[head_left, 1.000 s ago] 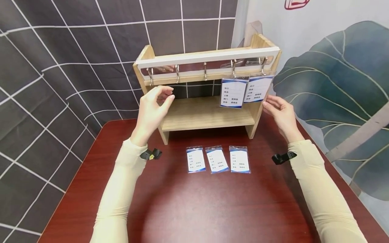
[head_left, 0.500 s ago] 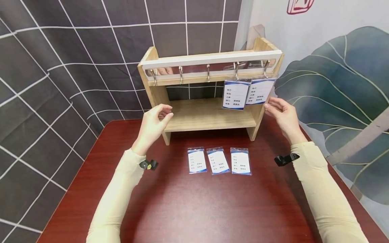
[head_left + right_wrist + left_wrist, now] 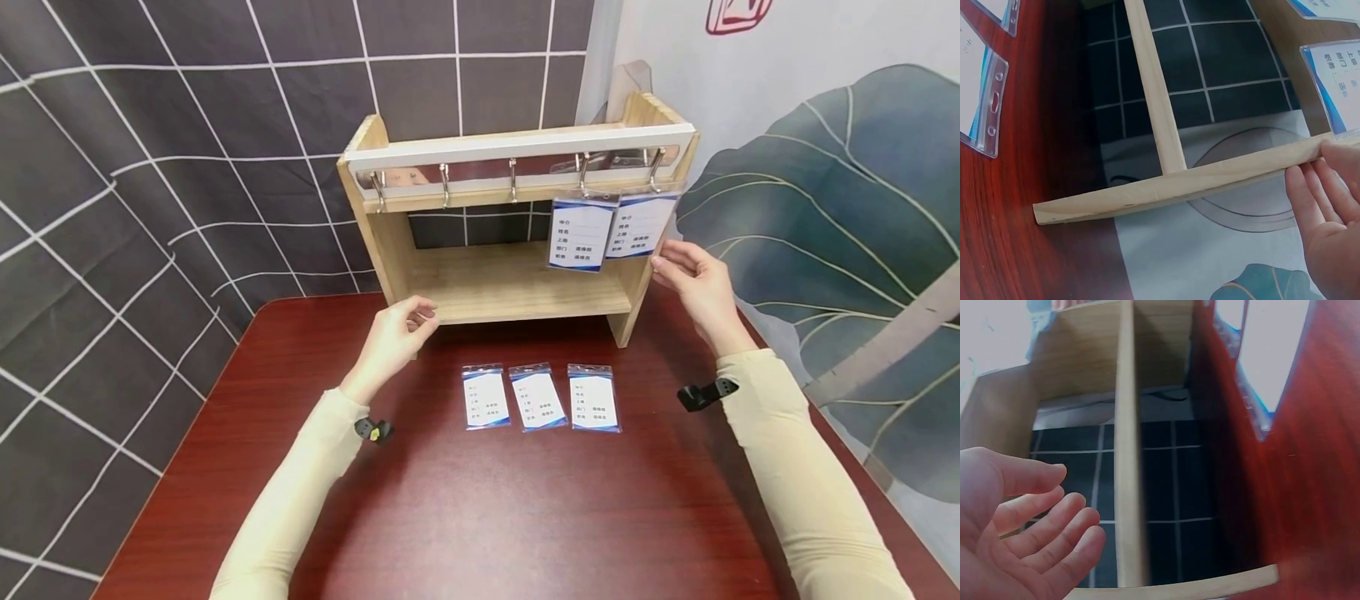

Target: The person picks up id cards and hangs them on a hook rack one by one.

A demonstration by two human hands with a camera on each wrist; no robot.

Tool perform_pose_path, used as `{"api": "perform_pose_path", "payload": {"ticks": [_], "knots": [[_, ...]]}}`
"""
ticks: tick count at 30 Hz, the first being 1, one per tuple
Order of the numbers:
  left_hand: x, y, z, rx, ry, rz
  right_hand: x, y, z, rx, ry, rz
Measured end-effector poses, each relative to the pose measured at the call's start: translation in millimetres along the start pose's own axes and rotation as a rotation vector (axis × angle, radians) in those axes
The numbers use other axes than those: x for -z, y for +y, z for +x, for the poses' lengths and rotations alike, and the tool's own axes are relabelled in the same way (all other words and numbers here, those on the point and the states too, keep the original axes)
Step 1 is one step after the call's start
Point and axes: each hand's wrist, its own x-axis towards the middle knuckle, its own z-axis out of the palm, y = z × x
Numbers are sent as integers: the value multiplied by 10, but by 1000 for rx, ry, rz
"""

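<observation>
My left hand (image 3: pixel 392 337) is in front of the lower left of the wooden shelf (image 3: pixel 517 287), fingers loosely bent and holding nothing. In the left wrist view, the thumb and fingers (image 3: pixel 1063 559) are apart. My right hand (image 3: pixel 701 287) holds the front edge of the shelf's right side panel (image 3: pixel 1210 172), thumb on the edge and fingers on the outer side. Two badge holders (image 3: pixel 581 233) with white and blue cards hang from the two rightmost hooks. Three more lie in a row on the table: a left one (image 3: pixel 486 398), a tilted middle one (image 3: pixel 537 398) and a right one (image 3: pixel 593 400).
A white rail (image 3: pixel 480 150) with several metal hooks runs along the shelf's top front. Its left hook (image 3: pixel 378 192), second hook (image 3: pixel 445 185) and middle hook (image 3: pixel 513 181) carry no badges. The shelf stands at the back of the red-brown table (image 3: pixel 525 517), before a dark gridded cloth (image 3: pixel 300 108).
My left hand has come down from near the left hooks to the shelf's lower left. My right hand stays at the side panel. The badge holders keep their places.
</observation>
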Motion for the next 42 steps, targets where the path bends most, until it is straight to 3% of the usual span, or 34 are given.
{"api": "perform_pose_path", "payload": {"ticks": [7, 17, 27, 42], "knots": [[-181, -202, -69, 2, -94, 24, -25, 14, 12, 8, 24, -26], [-315, -285, -99, 71, -224, 112, -24, 20, -4, 2, 40, -42], [-357, -351, -185, 77, -252, 133, -17, 35, -4, -1, 5, 91], [-506, -401, -197, 116, -297, 138, -10, 51, -3, 19, -6, 97]]}}
